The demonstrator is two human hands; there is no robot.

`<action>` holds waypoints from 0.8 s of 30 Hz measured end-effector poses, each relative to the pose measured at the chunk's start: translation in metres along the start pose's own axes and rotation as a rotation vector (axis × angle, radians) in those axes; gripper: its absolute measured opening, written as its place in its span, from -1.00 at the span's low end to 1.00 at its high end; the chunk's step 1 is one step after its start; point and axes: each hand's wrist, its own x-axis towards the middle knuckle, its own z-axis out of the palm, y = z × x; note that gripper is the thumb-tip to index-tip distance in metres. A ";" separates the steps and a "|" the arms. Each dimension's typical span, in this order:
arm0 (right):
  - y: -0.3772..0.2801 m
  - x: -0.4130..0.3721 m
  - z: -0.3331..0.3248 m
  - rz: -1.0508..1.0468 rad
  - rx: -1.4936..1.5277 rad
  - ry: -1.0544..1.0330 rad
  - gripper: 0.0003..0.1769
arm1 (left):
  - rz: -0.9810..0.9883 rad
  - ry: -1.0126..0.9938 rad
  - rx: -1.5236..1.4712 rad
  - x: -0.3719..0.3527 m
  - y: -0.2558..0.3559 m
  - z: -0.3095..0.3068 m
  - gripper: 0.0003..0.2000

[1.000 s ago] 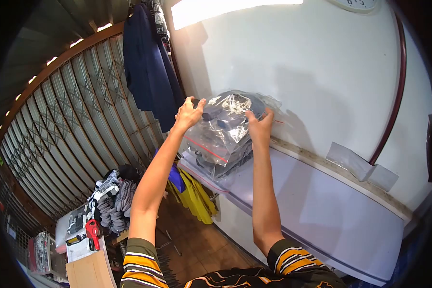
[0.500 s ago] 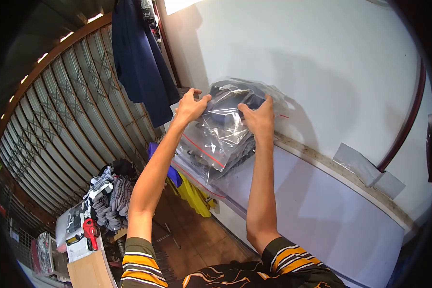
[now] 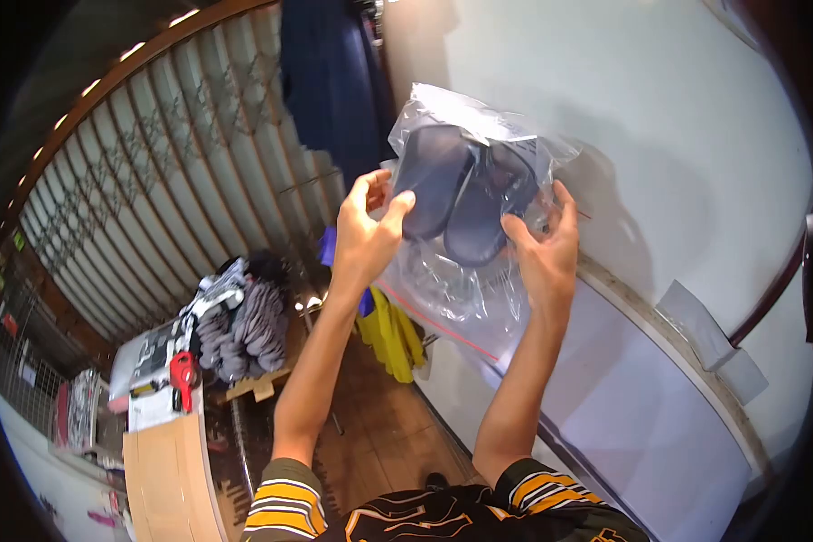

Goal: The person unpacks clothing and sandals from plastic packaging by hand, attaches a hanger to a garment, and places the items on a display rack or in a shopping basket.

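Both my hands hold up a clear plastic bag [image 3: 465,289] with a red zip strip along its lower edge. Inside it is a pair of dark blue slippers [image 3: 461,190], soles side by side, near the top of the bag. My left hand [image 3: 368,237] pinches the bag and the left slipper's edge. My right hand [image 3: 544,255] grips the bag's right side beside the other slipper. The bag hangs in the air in front of the white wall [image 3: 659,135], above the white shelf [image 3: 641,397].
A dark blue garment [image 3: 334,81] hangs at the top by a metal folding shutter [image 3: 154,181]. Below left are a pile of grey and white clothes [image 3: 239,321], a yellow cloth [image 3: 390,330], a wooden board [image 3: 167,479] and a red tool [image 3: 182,372]. Folded plastic [image 3: 709,339] lies on the shelf.
The bag has been lifted off the shelf and turned upright, with the slippers now at the top and the zip edge hanging down. Both hands rose with it.
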 end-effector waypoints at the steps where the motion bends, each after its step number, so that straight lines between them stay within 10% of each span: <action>1: -0.001 -0.016 0.004 0.013 0.009 -0.032 -0.12 | -0.011 0.010 -0.026 -0.021 0.004 -0.017 -0.57; 14: 0.071 -0.347 0.054 0.396 0.353 -1.067 -0.11 | -0.494 0.674 0.094 -0.457 0.070 -0.221 -0.57; 24: 0.031 -0.610 0.053 0.654 0.316 -1.684 -0.12 | -0.769 1.290 0.308 -0.723 0.196 -0.258 -0.58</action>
